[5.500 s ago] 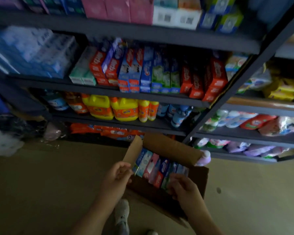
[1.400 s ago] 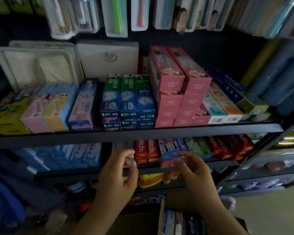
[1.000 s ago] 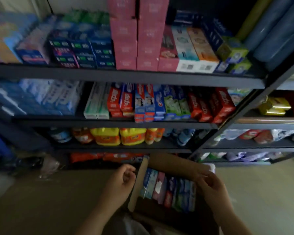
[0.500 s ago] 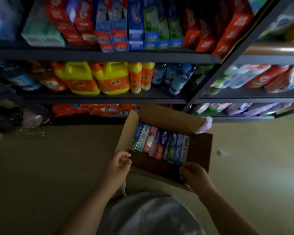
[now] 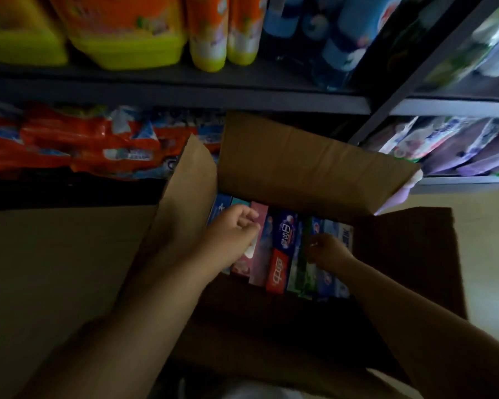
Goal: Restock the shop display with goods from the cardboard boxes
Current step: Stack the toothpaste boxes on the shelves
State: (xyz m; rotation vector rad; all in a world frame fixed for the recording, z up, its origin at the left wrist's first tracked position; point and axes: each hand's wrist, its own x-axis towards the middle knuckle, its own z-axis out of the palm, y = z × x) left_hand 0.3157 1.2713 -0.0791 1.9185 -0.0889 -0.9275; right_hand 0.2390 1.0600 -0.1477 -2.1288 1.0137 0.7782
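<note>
Cardboard box (image 5: 314, 165) on the floor beside the shelves (image 5: 185, 90) remains nearly full of toothpaste cartons (image 5: 283, 249). Left hand (image 5: 231, 237) curls its fingers onto the pink carton (image 5: 257, 226) near the box's left edge; whether the right hand (image 5: 326, 251) grips anything, I cannot tell. Most restocking appears left.

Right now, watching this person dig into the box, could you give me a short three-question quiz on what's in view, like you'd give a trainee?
1. True or false: both hands, the left hand and the right hand, are inside the cardboard box.
2. What colour is the carton beside the left hand's fingers? A) pink B) black C) yellow
3. Fill in: the packed cartons stand in a ____ across the box.

Key: 1 true; 2 A; 3 row.
</note>
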